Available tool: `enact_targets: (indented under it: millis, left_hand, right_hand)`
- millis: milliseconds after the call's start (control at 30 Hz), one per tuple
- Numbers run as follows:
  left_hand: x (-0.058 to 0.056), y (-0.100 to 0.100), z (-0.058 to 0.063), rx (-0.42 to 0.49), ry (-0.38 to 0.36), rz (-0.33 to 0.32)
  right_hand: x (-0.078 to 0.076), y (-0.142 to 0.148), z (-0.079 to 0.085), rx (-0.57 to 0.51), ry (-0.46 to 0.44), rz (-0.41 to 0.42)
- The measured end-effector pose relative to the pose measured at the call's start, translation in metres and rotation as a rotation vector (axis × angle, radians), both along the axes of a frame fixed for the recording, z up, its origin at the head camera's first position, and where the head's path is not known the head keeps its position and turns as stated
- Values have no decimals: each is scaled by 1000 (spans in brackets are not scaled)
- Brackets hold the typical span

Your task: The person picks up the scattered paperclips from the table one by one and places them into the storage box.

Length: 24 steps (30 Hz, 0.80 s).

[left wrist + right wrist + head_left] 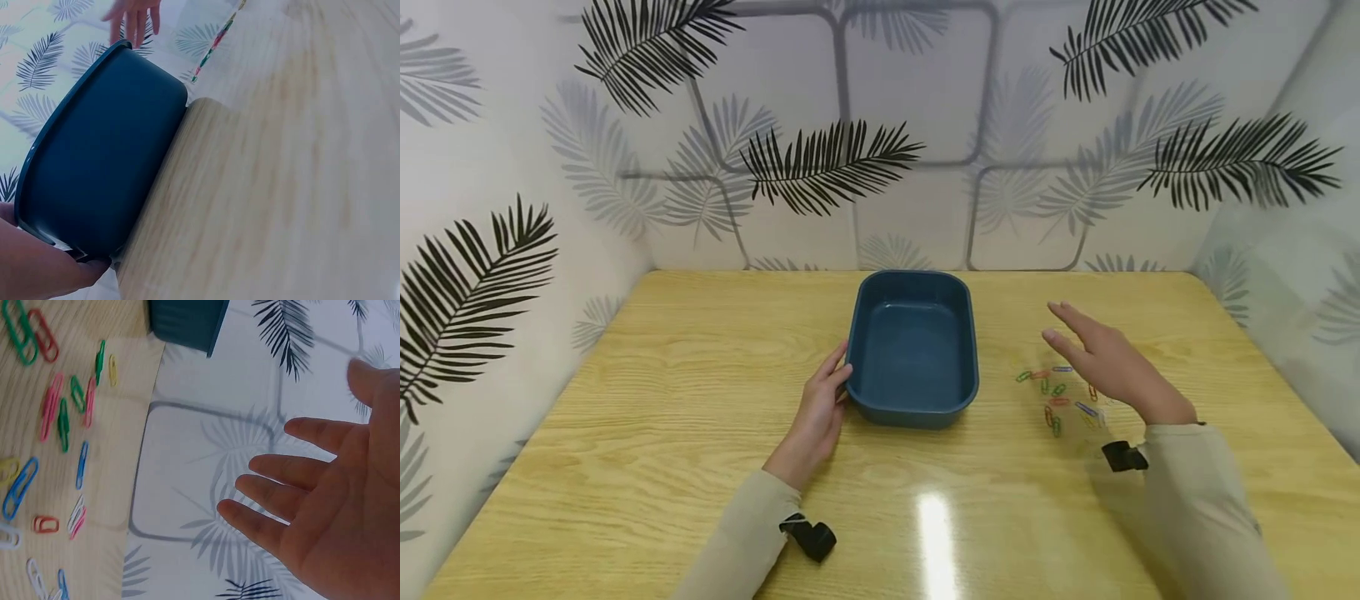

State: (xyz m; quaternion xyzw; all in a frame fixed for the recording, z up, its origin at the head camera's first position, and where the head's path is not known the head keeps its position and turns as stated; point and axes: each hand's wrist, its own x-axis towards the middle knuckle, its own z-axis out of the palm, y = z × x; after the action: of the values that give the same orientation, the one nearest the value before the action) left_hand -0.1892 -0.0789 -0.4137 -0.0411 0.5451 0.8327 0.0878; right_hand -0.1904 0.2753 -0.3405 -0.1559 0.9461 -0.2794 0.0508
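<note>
A dark blue rectangular plastic bin [913,410] stands upright on the table, with its bare inside showing in the head view. My left hand [811,417] holds it by the left side near the front corner, thumb at the rim; in the left wrist view its fingers [44,265] are partly hidden by the bin's wall [100,156]. My right hand [1116,367] hovers over a loose scatter of coloured paper clips [1060,402], fingers extended. From the right wrist, that hand [331,506] holds nothing, and green, pink, blue, red, yellow and white clips [50,406] lie apart from it.
The light wood table [700,400] runs back to a wall [917,217] patterned with leaves. Side walls flank it left and right. A dark wrist strap piece hangs at each cuff, such as the left black mount [811,537].
</note>
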Motion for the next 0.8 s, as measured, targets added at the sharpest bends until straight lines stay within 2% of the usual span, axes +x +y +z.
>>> enact_targets:
  millis: [467,633,800]
  left_hand:
    - [1,-1,1,-12,0,10]
    - [2,1,-1,-27,1,-15]
    - [2,2,-2,-39,6,-22]
  right_hand:
    - [-13,37,-16,52,50,-57]
    - [-11,62,-26,142,19,-87]
    - [-7,80,-31,179,-53,-129]
